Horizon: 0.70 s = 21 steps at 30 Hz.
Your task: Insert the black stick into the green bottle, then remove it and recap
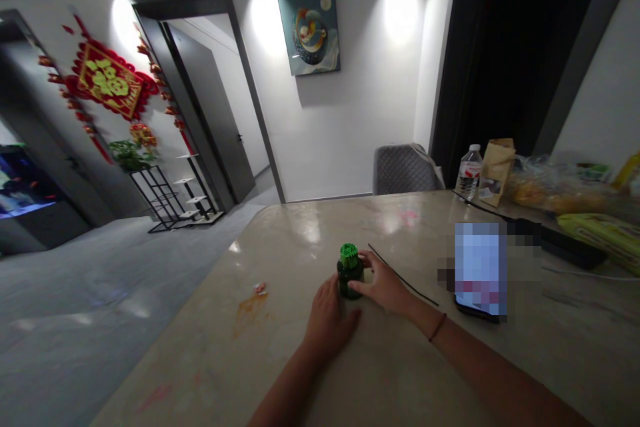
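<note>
A small dark green bottle [349, 271] with a bright green ribbed cap stands upright on the pale marble table [280, 360]. My right hand [384, 285] wraps its fingers round the bottle's right side. My left hand [327, 323] lies against the bottle's near left side, fingers curved toward it. A thin black stick [400, 273] lies on the table just right of my right hand.
An orange stain [249, 308] and a small scrap mark the table to the left. A phone [477, 280] lies at right. Farther back stand a water bottle [469, 172], a paper bag [497, 170], wrapped food [555, 190] and a grey chair [404, 170].
</note>
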### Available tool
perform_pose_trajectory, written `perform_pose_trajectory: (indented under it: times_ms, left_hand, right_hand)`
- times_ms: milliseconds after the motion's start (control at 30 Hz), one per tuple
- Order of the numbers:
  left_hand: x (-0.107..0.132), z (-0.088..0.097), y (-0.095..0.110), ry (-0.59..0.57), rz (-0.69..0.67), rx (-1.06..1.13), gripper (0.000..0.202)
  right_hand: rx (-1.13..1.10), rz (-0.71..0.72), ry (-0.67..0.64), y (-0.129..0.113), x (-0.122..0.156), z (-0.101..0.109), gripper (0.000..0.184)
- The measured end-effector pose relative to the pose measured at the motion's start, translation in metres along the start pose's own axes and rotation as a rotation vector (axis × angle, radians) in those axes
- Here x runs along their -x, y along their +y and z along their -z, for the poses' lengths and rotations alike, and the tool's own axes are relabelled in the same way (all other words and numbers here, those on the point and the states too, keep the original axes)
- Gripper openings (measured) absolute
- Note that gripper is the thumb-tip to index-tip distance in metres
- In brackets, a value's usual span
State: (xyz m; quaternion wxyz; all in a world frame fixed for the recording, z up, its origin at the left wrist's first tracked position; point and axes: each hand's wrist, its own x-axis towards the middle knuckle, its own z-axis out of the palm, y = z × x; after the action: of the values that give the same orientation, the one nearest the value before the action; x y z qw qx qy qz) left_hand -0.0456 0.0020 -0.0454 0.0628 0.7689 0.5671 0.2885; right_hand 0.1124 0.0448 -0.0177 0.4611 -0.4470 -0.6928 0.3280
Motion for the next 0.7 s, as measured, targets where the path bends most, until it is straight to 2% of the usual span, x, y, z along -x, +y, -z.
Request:
perform_pose_trajectory:
  times_ms: [167, 300, 400, 467, 600, 700]
  left_hand:
    - [0.000, -0.007, -0.006, 0.050, 0.086, -0.048, 0.059]
    - [-0.001, -0.010, -0.010, 0.070, 0.053, -0.069, 0.054]
    - [0.000, -0.012, -0.011, 0.090, 0.023, -0.072, 0.051]
    - [0.000, -0.012, -0.012, 0.100, 0.005, -0.074, 0.051]
    - [0.000, -0.012, -0.012, 0.104, 0.001, -0.079, 0.050]
    - [-0.001, -0.010, -0.010, 0.092, 0.014, -0.079, 0.049]
  right_hand:
    - [0.129, -0.031, 0.056, 0.004, -0.026, -0.003, 0.054]
    - [0.354, -0.040, 0.046, 0.003, -0.032, -0.002, 0.059]
    - [0.587, -0.057, 0.019, -0.002, -0.024, 0.005, 0.066]
    - [0.763, -0.127, 0.025, -0.007, -0.014, 0.013, 0.065]
    - [0.999, -0.278, -0.063, -0.017, 0.010, 0.028, 0.051]
    - [1.049, -0.290, -0.110, -0.016, 0.024, 0.033, 0.037]
